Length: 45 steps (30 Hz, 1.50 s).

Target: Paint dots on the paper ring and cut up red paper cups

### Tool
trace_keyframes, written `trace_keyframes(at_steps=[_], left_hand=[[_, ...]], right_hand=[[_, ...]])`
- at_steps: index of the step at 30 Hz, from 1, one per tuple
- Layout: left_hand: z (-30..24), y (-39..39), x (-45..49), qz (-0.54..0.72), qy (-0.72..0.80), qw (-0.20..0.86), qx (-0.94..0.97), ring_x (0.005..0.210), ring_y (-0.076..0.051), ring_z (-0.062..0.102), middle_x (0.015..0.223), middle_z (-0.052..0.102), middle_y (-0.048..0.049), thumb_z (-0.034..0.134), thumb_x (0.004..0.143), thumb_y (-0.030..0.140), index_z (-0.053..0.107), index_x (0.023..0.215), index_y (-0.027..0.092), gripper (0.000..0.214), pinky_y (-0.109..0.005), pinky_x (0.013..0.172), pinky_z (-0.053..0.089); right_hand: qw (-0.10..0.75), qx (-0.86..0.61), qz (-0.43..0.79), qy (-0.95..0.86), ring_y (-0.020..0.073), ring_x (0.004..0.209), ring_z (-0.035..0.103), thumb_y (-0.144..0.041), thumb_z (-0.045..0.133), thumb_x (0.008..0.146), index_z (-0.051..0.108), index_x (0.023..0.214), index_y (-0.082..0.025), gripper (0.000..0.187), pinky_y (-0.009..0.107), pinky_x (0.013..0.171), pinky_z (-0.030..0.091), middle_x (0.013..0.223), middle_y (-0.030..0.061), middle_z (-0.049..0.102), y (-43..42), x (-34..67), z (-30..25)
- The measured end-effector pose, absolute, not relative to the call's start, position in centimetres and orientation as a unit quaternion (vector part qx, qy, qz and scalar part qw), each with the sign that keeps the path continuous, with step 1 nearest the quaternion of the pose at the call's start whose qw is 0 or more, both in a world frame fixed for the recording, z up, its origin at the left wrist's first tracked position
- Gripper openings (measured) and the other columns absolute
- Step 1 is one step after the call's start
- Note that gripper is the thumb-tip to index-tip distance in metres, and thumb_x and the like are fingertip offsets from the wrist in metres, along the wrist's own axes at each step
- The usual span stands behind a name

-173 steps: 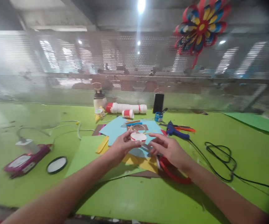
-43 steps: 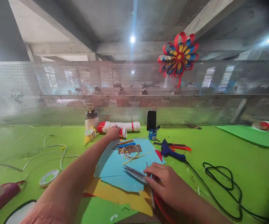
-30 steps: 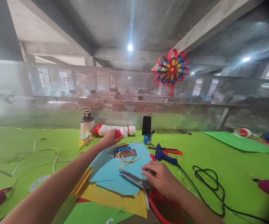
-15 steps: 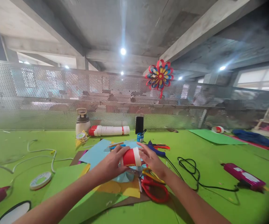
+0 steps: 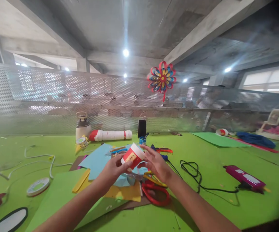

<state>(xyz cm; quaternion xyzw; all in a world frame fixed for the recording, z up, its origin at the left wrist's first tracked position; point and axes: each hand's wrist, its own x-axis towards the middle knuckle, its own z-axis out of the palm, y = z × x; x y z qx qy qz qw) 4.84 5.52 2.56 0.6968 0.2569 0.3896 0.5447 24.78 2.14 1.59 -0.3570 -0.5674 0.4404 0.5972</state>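
My left hand [image 5: 111, 167] grips a small red and white glue bottle [image 5: 132, 156] by its lower end, tilted up to the right above the paper pile. My right hand [image 5: 155, 162] is at the bottle's white cap end, fingers curled against it. Under both hands lie light blue paper [image 5: 98, 158], yellow paper [image 5: 123, 192] and a green sheet [image 5: 57, 196]. Red-handled scissors [image 5: 155, 193] lie on the pile just below my right wrist.
A green table [image 5: 202, 206] carries a black cable [image 5: 192, 170], a magenta tool [image 5: 244, 177], a tape roll [image 5: 38, 186], a white cord [image 5: 36, 157], a long red and white tube [image 5: 110, 135], a flask [image 5: 82, 124] and a black phone [image 5: 141, 128]. A perforated metal screen [image 5: 33, 96] bearing a paper flower [image 5: 161, 77] closes the far side.
My left hand reached to the back of the table, took the small glue bottle and brought it over the papers. My right hand left the scissors and came to the bottle's cap.
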Motion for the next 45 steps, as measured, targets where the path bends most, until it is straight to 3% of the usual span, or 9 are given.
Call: trace_keyframes(at_steps=[2, 7, 12, 18, 24, 30, 37, 45], left_hand=[[2.8, 4.9, 5.0, 0.395, 0.241, 0.593, 0.659, 0.093, -0.028, 0.067, 0.104, 0.07, -0.0163, 0.055, 0.087, 0.059, 0.063, 0.112, 0.01, 0.055, -0.042, 0.083, 0.056], [2.5, 3.5, 4.9, 0.404, 0.225, 0.728, 0.506, 0.092, -0.026, 0.068, 0.1, 0.072, -0.0159, 0.062, 0.085, 0.058, 0.065, 0.11, 0.01, 0.054, -0.037, 0.082, 0.054], [1.9, 2.9, 4.7, 0.437, 0.213, 0.693, 0.532, 0.101, -0.026, 0.065, 0.114, 0.07, -0.0133, 0.065, 0.086, 0.052, 0.062, 0.12, 0.016, 0.049, -0.038, 0.087, 0.052], [1.0, 3.1, 4.6, 0.461, 0.222, 0.619, 0.595, 0.117, -0.032, 0.061, 0.12, 0.071, -0.0113, 0.072, 0.079, 0.054, 0.064, 0.12, 0.018, 0.055, -0.04, 0.101, 0.047], [1.4, 2.9, 3.8, 0.437, 0.219, 0.562, 0.667, 0.123, -0.033, 0.056, 0.128, 0.068, -0.0083, 0.066, 0.083, 0.055, 0.068, 0.12, 0.02, 0.051, -0.038, 0.102, 0.047], [1.5, 3.1, 3.4, 0.435, 0.206, 0.501, 0.719, 0.123, -0.032, 0.056, 0.134, 0.064, -0.0082, 0.058, 0.09, 0.049, 0.068, 0.123, 0.021, 0.045, -0.037, 0.104, 0.045], [1.9, 2.8, 3.8, 0.443, 0.209, 0.575, 0.655, 0.12, -0.035, 0.059, 0.126, 0.069, -0.01, 0.068, 0.082, 0.053, 0.068, 0.121, 0.019, 0.052, -0.041, 0.103, 0.046], [1.7, 2.6, 4.0, 0.432, 0.214, 0.665, 0.57, 0.116, -0.03, 0.061, 0.126, 0.068, -0.0116, 0.069, 0.085, 0.046, 0.061, 0.128, 0.017, 0.053, -0.04, 0.101, 0.045]], right_hand=[[0.622, -0.363, 0.408, -0.561, 0.0155, 0.076, 0.066, -0.043, 0.053, 0.099, 0.06, 0.117, -0.016, 0.034, 0.034, 0.069, 0.057, 0.099, 0.0046, 0.067, 2.0, 24.4, 1.6], [0.65, -0.387, 0.288, -0.586, 0.0143, 0.074, 0.062, -0.038, 0.065, 0.092, 0.059, 0.114, -0.018, 0.03, 0.031, 0.071, 0.052, 0.089, 0.0004, 0.064, 0.4, 22.9, 1.7], [0.592, -0.411, 0.273, -0.637, 0.0172, 0.077, 0.061, -0.04, 0.066, 0.09, 0.066, 0.094, -0.018, 0.022, 0.031, 0.073, 0.049, 0.085, 0.0037, 0.068, -1.2, 21.2, 1.6], [0.555, -0.431, 0.339, -0.625, 0.017, 0.073, 0.059, -0.046, 0.071, 0.084, 0.068, 0.108, -0.017, 0.038, 0.031, 0.067, 0.049, 0.102, 0.0085, 0.073, -1.4, 20.4, 1.8], [0.558, -0.412, 0.386, -0.608, 0.0199, 0.083, 0.064, -0.045, 0.081, 0.074, 0.065, 0.119, -0.021, 0.053, 0.032, 0.074, 0.052, 0.11, 0.0072, 0.072, -1.7, 19.9, 2.0], [0.56, -0.406, 0.375, -0.617, 0.0197, 0.082, 0.063, -0.045, 0.081, 0.074, 0.065, 0.113, -0.02, 0.049, 0.032, 0.073, 0.051, 0.108, 0.008, 0.073, -1.9, 19.9, 2.2], [0.546, -0.426, 0.341, -0.636, 0.0209, 0.086, 0.062, -0.04, 0.077, 0.08, 0.064, 0.115, -0.022, 0.041, 0.034, 0.078, 0.052, 0.103, 0.0058, 0.072, -1.6, 20.5, 2.0], [0.503, -0.486, 0.275, -0.66, 0.0248, 0.088, 0.062, -0.038, 0.078, 0.077, 0.063, 0.114, -0.018, 0.044, 0.037, 0.078, 0.051, 0.104, 0.0092, 0.068, -1.6, 20.3, 1.5]])
